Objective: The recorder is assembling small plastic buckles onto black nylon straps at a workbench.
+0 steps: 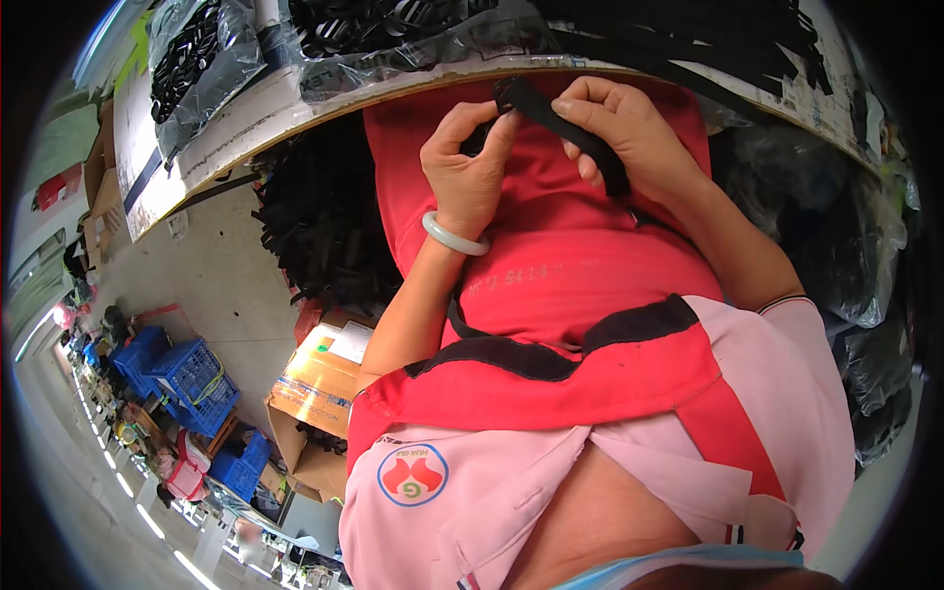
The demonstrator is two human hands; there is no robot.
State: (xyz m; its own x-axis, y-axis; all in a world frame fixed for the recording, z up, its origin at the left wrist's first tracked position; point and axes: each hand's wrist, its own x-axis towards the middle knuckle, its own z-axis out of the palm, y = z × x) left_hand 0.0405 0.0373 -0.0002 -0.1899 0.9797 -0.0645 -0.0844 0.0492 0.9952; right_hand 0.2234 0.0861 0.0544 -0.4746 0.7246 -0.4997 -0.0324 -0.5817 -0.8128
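Fingers, left hand [467,162]: pinching near one end of a flat black fabric strap [544,112]
Fingers, right hand [631,133]: gripping it farther along
Red cloth apron [541,224]: beneath both hands

Lettered badge [412,475], apron [551,277], carton [317,379]

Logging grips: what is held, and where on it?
A black strap: the left hand pinches it near its upper end; the right hand grips it partway along.

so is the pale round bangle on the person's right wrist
No, the pale round bangle circles the wrist of the left hand, while the right hand, gripping the black fabric strap, has a bare wrist.
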